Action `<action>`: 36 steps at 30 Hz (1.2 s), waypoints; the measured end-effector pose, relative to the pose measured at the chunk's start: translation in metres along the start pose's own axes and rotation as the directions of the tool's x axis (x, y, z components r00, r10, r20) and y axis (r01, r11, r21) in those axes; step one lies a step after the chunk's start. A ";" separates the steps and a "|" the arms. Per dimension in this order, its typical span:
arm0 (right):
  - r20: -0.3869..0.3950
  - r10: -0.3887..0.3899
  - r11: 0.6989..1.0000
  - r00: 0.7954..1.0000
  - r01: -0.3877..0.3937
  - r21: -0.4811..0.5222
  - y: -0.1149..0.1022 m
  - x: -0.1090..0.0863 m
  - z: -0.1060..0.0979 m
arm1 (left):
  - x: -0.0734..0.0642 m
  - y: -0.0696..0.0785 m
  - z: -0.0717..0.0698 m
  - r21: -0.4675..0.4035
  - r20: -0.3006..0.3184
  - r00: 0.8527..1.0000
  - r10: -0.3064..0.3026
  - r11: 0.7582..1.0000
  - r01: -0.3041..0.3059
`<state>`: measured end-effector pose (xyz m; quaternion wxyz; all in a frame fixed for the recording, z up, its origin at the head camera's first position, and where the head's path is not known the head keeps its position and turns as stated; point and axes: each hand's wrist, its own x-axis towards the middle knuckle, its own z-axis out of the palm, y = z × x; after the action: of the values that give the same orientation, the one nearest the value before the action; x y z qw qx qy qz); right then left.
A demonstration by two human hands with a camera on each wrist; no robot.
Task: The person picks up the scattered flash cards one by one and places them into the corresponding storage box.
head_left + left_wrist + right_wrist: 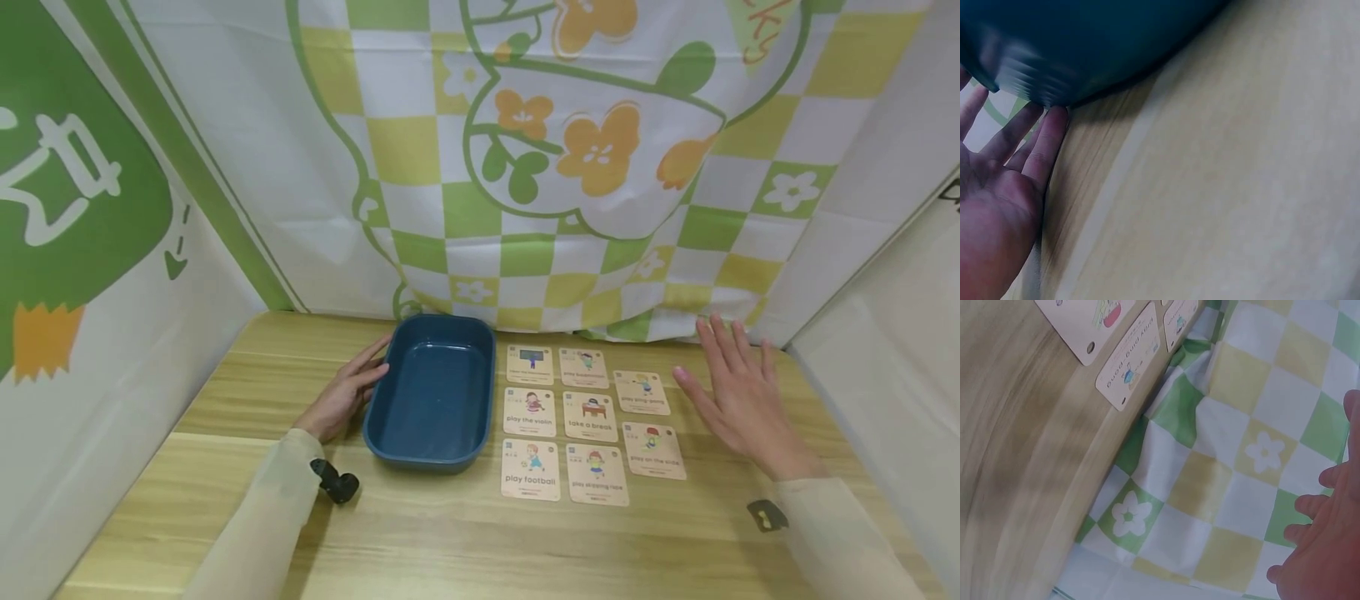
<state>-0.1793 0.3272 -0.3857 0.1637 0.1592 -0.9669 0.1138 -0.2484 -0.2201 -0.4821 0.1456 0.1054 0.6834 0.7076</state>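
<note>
Sleeves (258,517): nearest.
Left hand (347,398): fingers extended against tray (437,408); thumb contact unclear.
Right hand (750,407): spread, empty, right of cards (529,412).
Tray: on tabletop (420,542), left of cards; best pressed lightly.

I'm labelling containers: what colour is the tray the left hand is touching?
The tray is plain dark blue, slightly teal; the head view shows it best.

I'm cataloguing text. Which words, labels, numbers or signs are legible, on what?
"play the violin": violin card
"take a break": desk card
"play football": football card
"play skipping rope": rope card
"play ping-pong": ping-pong card
"play on the slide": slide card
"play badminton" (blurred): badminton card
"ks", cut off: hanging cloth
Green arrow: left panel
Unreadable: blackboard card's caption, cards' small print, left panel's white lettering
</note>
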 end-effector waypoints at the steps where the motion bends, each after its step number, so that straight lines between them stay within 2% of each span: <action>1: 0.003 -0.001 1.000 1.000 0.001 0.010 0.000 -0.001 0.000 | 0.000 0.000 0.000 -0.002 0.001 1.000 -0.001 1.000 0.001; 8: 0.015 -0.034 0.987 0.999 0.031 0.155 -0.002 -0.006 0.004 | 0.000 0.000 -0.001 -0.004 0.001 1.000 -0.003 1.000 0.003; 11: 0.071 -0.004 0.971 0.997 -0.013 0.239 -0.003 -0.008 0.008 | -0.001 0.001 -0.001 0.003 0.002 1.000 -0.004 1.000 0.004; 15: 0.185 0.062 0.947 0.981 -0.116 0.299 -0.002 -0.013 0.013 | 0.000 0.002 0.000 0.005 0.003 1.000 -0.003 1.000 0.003; 19: 0.234 0.073 0.932 0.969 -0.150 0.331 0.000 -0.018 0.021 | 0.000 0.002 0.001 -0.001 0.002 1.000 0.001 1.000 -0.001; 24: 0.254 0.045 0.933 0.966 -0.132 0.334 0.003 -0.023 0.033 | 0.000 0.002 0.001 -0.002 0.001 1.000 0.004 1.000 -0.004; 31: 0.344 0.069 0.942 0.936 -0.174 0.285 0.008 -0.032 0.044 | 0.000 0.001 0.001 -0.004 0.002 1.000 0.005 1.000 -0.005; 36: 0.364 0.068 0.946 0.929 -0.176 0.271 0.013 -0.038 0.051 | 0.000 0.001 0.000 -0.006 0.002 1.000 0.000 1.000 0.000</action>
<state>-0.1643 0.3360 -0.4483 -0.0442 0.1386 -0.9602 0.2385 -0.2482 -0.2197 -0.4814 0.1467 0.1058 0.6809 0.7096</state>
